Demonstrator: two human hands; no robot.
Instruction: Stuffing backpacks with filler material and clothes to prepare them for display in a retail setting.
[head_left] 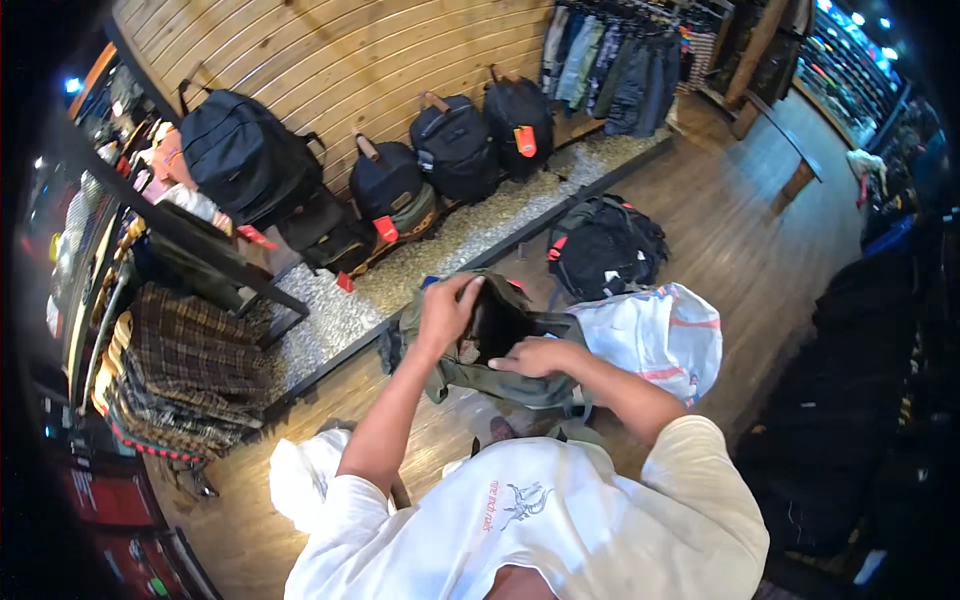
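Backpack (520, 388) of olive-green cloth is held with its mouth gaping just in front of the body; whether it is rested on the floor or on the knees cannot be told. The left hand (447, 312) is set on the left side of the mouth, its fingers bent over the edge. The right hand (540, 357) is laid at the near right edge, its thumb stretched out and its other fingers partly hidden. Whether cloth is pinched by either hand cannot be told. The step in hand is judged to be the opening or checking of the dark inside; for the next move, a steady hold on both edges is called for. Beyond the right forearm a white woven sack (650, 335) is seen, with a black backpack (607, 248) near it on the wooden floor (735, 185).
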